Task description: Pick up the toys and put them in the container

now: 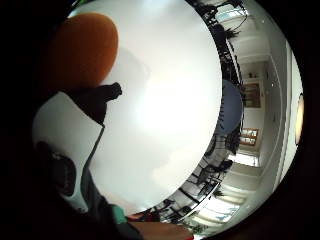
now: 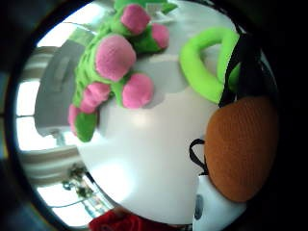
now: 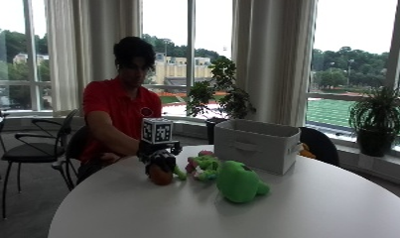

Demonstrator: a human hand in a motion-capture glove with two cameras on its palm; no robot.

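Toys sit on the white table [image 3: 331, 198] beside the grey container [image 3: 257, 145], whose inside I can't see; my right hand [image 3: 159, 159] curls round an orange toy [image 3: 160, 175].

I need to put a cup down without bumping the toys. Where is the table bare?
The table is bare along its near edge, in front of the big green toy, and on its right, beside the white box. It is crowded between the gloved hand holding the orange toy and the box.
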